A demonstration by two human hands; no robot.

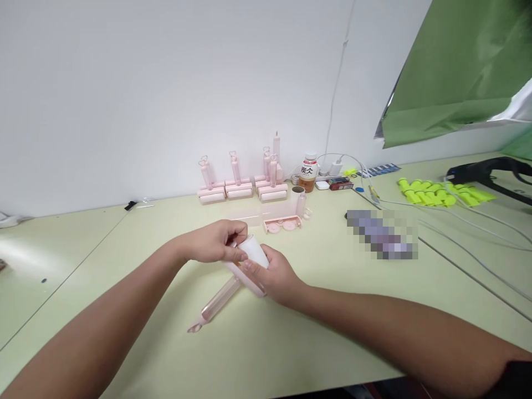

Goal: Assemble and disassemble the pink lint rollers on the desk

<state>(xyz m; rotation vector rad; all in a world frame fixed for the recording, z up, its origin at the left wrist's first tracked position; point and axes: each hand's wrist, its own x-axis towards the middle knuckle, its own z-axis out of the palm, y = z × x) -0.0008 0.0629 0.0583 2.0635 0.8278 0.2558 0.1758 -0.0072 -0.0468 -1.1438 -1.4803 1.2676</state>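
My left hand and my right hand meet over the middle of the pale green table. Both grip a pink lint roller. Its white paper roll sits between my fingers, the left hand pinching the roll's upper end, the right hand cupping the roller head from below. The pink handle slants down to the left, its tip near the table top.
Several assembled pink lint rollers stand along the wall. Pink parts lie just behind my hands. A drink bottle, a power strip with cables, yellow-green pieces and a black tool lie to the right.
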